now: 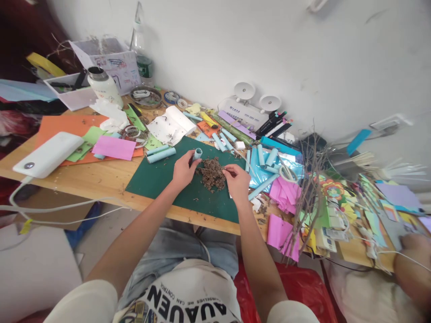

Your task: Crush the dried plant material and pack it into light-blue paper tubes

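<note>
My left hand (183, 172) is closed around a short light-blue paper tube (197, 154), held upright with its open end up. A heap of brown crumbly dried plant bits (213, 174) lies on the dark green mat (161, 179) between my hands. At the right edge of the heap, my right hand (237, 180) has its thumb and fingers pinched together. What sits in that pinch, if anything, is too small to make out. Two more rolled blue tubes (161, 155) rest on the mat's upper left corner.
A white power bank (49, 154) with a cable, coloured paper (113, 148) and a white bottle (105, 87) stand left. Behind the mat are a white twin-dish device (244, 110) and pens (272, 123). Bundled twigs (311, 179) and pink paper (285, 195) lie right. Another person's arm (413, 264) shows far right.
</note>
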The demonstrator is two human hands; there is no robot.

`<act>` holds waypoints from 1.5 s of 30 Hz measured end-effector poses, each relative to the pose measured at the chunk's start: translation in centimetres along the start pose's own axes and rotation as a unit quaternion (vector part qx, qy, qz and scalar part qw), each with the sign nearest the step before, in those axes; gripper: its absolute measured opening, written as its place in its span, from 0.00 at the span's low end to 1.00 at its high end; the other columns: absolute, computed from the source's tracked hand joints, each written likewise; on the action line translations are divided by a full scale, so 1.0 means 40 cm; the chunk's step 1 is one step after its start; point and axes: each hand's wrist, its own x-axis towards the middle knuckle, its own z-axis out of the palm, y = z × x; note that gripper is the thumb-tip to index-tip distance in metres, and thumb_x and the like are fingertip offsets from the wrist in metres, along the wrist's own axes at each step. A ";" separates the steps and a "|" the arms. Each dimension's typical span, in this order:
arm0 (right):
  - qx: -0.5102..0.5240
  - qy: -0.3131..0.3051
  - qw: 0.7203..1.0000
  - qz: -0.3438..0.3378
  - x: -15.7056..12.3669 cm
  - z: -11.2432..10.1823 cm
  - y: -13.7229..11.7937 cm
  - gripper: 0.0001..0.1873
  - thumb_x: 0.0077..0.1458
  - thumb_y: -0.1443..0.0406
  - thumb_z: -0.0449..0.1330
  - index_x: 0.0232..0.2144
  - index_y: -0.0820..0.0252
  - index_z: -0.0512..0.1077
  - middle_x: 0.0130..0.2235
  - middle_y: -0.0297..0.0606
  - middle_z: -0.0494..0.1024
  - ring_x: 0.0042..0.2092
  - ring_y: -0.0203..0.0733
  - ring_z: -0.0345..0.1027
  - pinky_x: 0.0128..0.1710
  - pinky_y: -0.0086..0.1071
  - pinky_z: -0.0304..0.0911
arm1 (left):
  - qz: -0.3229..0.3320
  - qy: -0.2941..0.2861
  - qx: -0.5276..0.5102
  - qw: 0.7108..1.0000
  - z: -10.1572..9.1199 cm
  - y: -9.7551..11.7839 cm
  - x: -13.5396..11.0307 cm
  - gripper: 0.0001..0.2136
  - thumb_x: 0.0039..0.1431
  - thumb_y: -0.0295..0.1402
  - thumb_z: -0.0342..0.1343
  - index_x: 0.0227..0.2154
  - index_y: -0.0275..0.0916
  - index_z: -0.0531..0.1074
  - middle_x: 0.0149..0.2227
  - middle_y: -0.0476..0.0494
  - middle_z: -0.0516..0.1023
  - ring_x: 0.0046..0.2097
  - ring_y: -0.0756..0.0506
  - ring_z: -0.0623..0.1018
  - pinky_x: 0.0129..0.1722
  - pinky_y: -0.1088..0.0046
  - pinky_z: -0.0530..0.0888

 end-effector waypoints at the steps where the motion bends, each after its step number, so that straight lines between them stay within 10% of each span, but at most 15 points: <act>1: -0.006 -0.001 1.000 -0.012 -0.001 0.003 0.005 0.10 0.52 0.60 0.61 0.33 0.58 0.79 0.33 0.39 0.83 0.34 0.44 0.76 0.40 0.37 0.70 | -0.002 0.001 -0.003 1.000 0.000 0.002 0.000 0.14 0.63 0.39 0.56 0.49 0.41 0.73 0.39 0.43 0.80 0.40 0.45 0.79 0.46 0.69 0.75; 16: 0.000 0.056 0.998 -0.026 -0.003 -0.001 -0.007 0.10 0.52 0.62 0.61 0.34 0.59 0.79 0.36 0.41 0.83 0.38 0.45 0.76 0.42 0.37 0.70 | -0.007 -0.006 0.005 1.000 -0.003 0.007 -0.003 0.13 0.63 0.38 0.56 0.48 0.42 0.74 0.39 0.44 0.80 0.39 0.44 0.78 0.43 0.70 0.74; 27: 0.135 -0.025 0.987 -0.082 0.082 0.058 -0.211 0.07 0.51 0.62 0.63 0.31 0.60 0.76 0.33 0.38 0.81 0.36 0.42 0.75 0.39 0.35 0.70 | 0.023 -0.006 0.027 0.999 -0.007 0.011 -0.002 0.13 0.63 0.38 0.56 0.49 0.42 0.74 0.39 0.45 0.80 0.37 0.45 0.77 0.41 0.72 0.72; 35: -0.084 -0.086 0.973 -0.198 0.097 0.109 -0.207 0.08 0.57 0.66 0.59 0.31 0.58 0.79 0.39 0.41 0.79 0.44 0.47 0.70 0.50 0.43 0.66 | 0.038 -0.016 0.058 0.997 -0.013 0.020 -0.006 0.13 0.64 0.34 0.55 0.50 0.41 0.73 0.43 0.44 0.81 0.40 0.45 0.77 0.41 0.71 0.71; 45: -0.076 -0.038 0.972 -0.221 0.080 0.007 -0.195 0.14 0.61 0.64 0.56 0.45 0.59 0.78 0.46 0.44 0.78 0.48 0.47 0.72 0.50 0.43 0.70 | 0.030 -0.016 0.062 0.998 -0.009 0.014 -0.005 0.13 0.64 0.37 0.56 0.49 0.41 0.73 0.43 0.45 0.81 0.40 0.45 0.78 0.41 0.71 0.71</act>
